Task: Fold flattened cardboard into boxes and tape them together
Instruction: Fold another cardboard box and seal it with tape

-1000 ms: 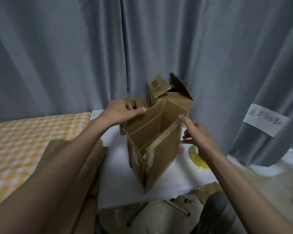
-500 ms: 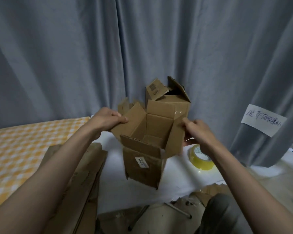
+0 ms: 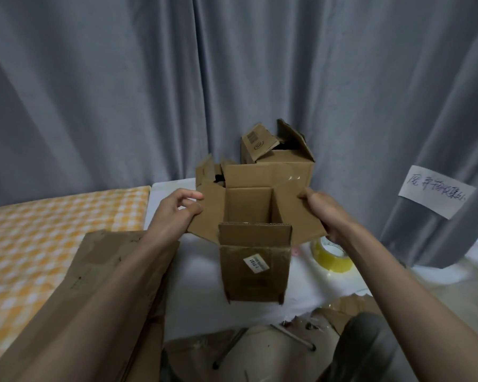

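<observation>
- Box (image 3: 255, 268): turned square to me since a second ago; flaps now splayed, ready for folding.
- Left hand (image 3: 177, 213), right hand (image 3: 322, 212): each pinched a side flap.
- Tape (image 3: 332, 256): untouched.

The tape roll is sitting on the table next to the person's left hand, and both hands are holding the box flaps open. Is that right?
Not quite. The head view shows the yellow tape roll on the white table beside the right hand, not the left hand. The rest holds: each hand holds a side flap of the open box.
</observation>
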### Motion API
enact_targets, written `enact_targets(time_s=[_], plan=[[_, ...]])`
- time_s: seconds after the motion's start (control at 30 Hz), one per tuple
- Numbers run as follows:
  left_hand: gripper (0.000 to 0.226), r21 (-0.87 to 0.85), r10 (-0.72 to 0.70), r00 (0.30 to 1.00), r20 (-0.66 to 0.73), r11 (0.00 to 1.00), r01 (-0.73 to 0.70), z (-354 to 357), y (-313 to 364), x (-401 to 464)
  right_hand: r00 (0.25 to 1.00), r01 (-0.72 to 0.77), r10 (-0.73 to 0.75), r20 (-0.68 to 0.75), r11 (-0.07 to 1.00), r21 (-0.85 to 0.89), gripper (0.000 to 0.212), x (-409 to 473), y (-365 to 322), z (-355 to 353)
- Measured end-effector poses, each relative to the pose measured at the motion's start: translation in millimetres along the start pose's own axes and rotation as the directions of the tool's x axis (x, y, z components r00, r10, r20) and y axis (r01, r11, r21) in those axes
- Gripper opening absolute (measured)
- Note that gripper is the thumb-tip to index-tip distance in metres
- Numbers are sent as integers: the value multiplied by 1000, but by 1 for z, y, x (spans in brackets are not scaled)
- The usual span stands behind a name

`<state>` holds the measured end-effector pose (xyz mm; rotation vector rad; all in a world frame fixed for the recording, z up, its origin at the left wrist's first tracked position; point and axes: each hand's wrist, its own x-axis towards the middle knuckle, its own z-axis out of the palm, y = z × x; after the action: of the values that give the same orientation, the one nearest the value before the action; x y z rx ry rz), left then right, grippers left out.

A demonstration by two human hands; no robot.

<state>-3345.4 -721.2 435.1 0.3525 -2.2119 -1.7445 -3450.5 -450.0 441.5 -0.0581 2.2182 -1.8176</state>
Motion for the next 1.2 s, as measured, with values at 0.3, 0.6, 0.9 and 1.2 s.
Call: enact_targets(time_s=[0.3,0.6,0.9,1.2], plan=[[21,-18,-75,997,-13,997,75,5,2,1,998,-36,35,-47,999,-24,30,4,21,14],[18,65,-38,998,-52,997,41,-13,-2,9,994,-64,51,-95,989,-132,38,20,35,46],[18,-75,-195,976,-97,979,188,6,-40,8,988,-95,80,-129,988,-118,35,29,53,37],[19,-220,-346,936,62,910,351,12,-94,-1,991,-122,118,-71,991,-60,32,40,56,30]])
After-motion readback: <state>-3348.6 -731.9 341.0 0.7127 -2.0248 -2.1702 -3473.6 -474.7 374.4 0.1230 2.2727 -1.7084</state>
